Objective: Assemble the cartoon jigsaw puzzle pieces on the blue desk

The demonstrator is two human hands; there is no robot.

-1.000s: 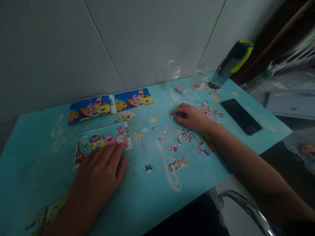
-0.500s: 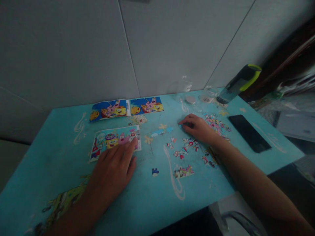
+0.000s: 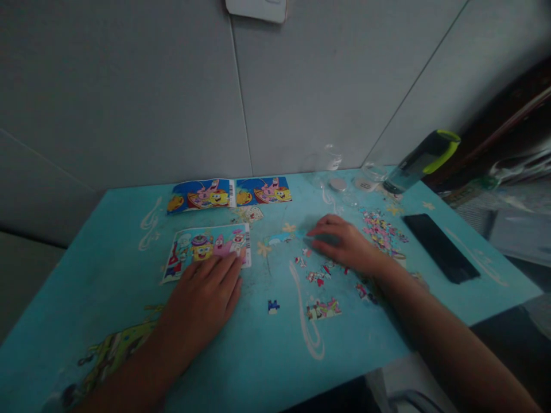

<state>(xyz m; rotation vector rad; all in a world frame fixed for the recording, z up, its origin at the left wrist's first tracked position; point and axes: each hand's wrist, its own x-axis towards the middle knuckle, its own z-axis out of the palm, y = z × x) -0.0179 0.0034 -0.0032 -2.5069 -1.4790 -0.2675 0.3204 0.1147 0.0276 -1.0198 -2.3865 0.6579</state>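
My left hand [image 3: 209, 295] lies flat, fingers stretched out, its fingertips on the lower right of a cartoon picture card [image 3: 183, 267]. My right hand [image 3: 344, 244] is closed in a pinch at the right end of a joined strip of light-blue puzzle pieces [image 3: 280, 238]. A small light-blue puzzle piece [image 3: 305, 235] shows at its fingertips, partly hidden and blurred. Loose red and white pieces [image 3: 317, 277] lie just below that hand. Closer to me are a joined block of colourful pieces [image 3: 323, 309] and a small dark-blue piece [image 3: 272, 307].
A heap of pieces [image 3: 381, 229] lies right of my right hand, beside a black phone [image 3: 441, 248]. Clear plastic containers [image 3: 373, 172] and a tilted bottle [image 3: 419, 160] stand along the wall. Behind the card lies a blue cartoon sheet [image 3: 202, 195].
My right hand has moved left and nearer to me, up to the light-blue strip. My left hand stays on the card. The view has tilted up slightly.
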